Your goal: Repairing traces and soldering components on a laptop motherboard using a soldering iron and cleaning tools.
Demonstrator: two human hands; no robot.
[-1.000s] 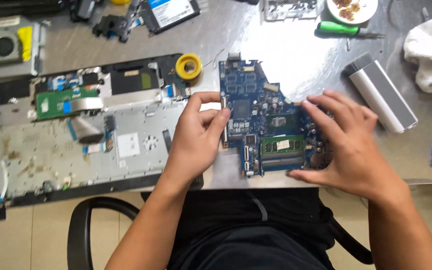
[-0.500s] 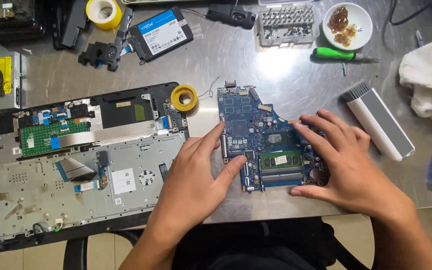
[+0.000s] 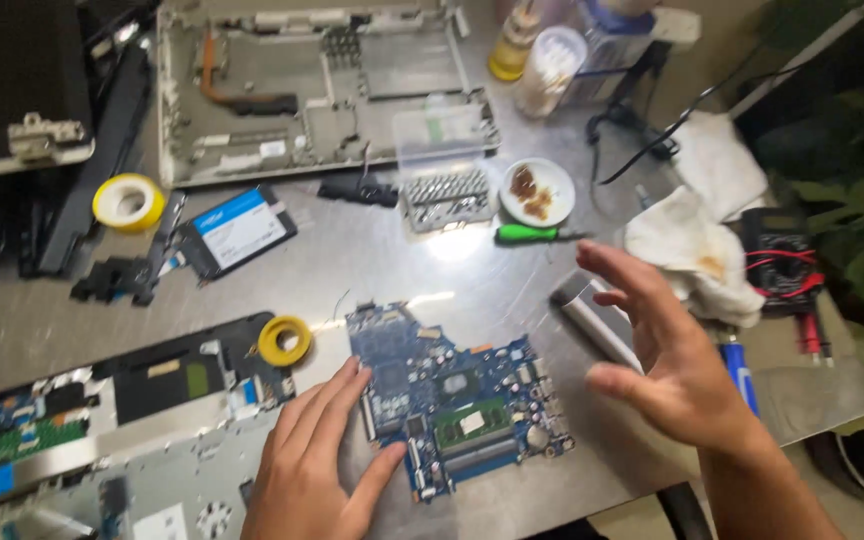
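- A blue motherboard is lying flat on the metal counter, near its front edge, between the two hands.
- The board is showing an irregular outline, a dark square chip near its middle, a green memory stick seated along its lower part, and small silver parts dotted over its right side.
- The left hand is resting palm down with fingers spread, its fingertips touching the board's left edge and its thumb reaching toward the lower left corner; it is grasping nothing.
- The right hand is hovering above the counter just right of the board, fingers loosely spread and released, holding nothing.
- A small yellow tape roll is sitting just beside the board's upper left corner.
- An opened laptop base is lying to the left, under the left wrist.
- A green-handled screwdriver is lying behind the board, near a small white dish.
- A crumpled white cloth is lying behind the right hand.
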